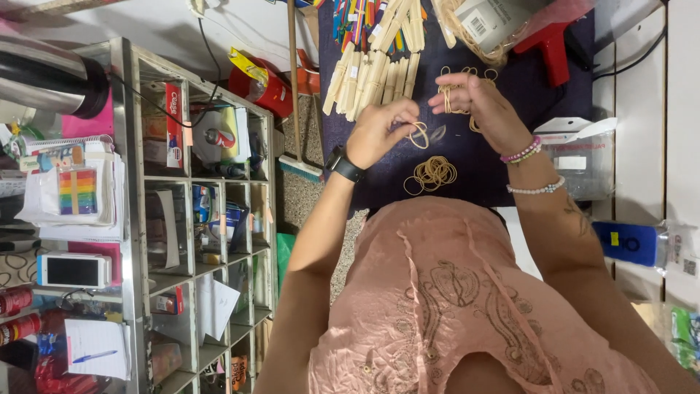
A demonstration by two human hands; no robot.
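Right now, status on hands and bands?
Left hand pinching one rubber band. Right hand spread open, looped bands draped on it. Band pile on dark mat near both; stick bundles beyond, nothing between.

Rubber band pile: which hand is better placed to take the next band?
Probably the left hand: it is nearer the pile, pinching one band; the right hand has bands looped over its fingers.

1 head camera looks steeply down, close above the hands [430, 120].
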